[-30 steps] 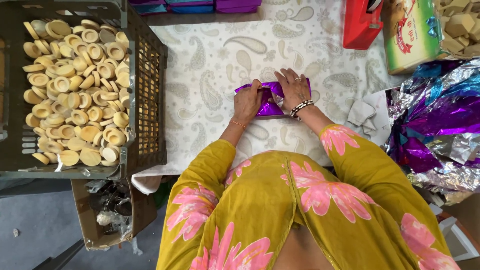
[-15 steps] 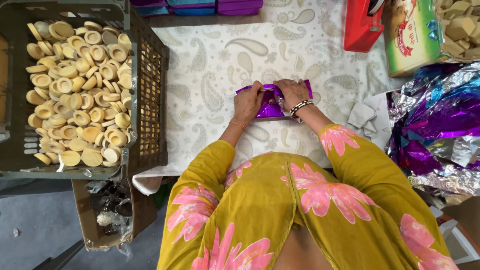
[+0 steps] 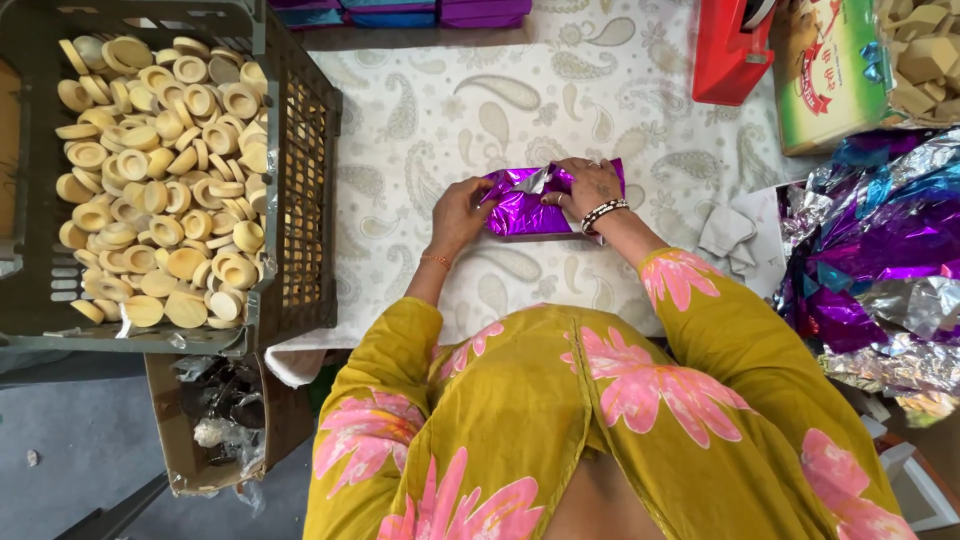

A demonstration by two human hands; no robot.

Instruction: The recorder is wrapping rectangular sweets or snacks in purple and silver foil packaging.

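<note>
A small box wrapped in shiny purple foil (image 3: 530,212) lies on the white paisley tablecloth (image 3: 440,110) in front of me. My left hand (image 3: 462,208) presses against the package's left end, fingers curled on the foil. My right hand (image 3: 588,186), with a beaded bracelet at the wrist, lies on top of the right half and pinches a silver-backed foil flap near the middle. Both arms wear yellow sleeves with pink flowers.
A dark plastic crate (image 3: 300,200) full of round tan pieces (image 3: 165,170) stands at the left. A red tape dispenser (image 3: 730,50) and a printed carton (image 3: 825,75) are at the back right. Loose purple and silver foil sheets (image 3: 880,260) pile up at the right. A cardboard box (image 3: 215,420) sits below the table.
My right hand has slid from the package's right end toward its middle, folding the foil flap over. My left hand stays on the left end.
</note>
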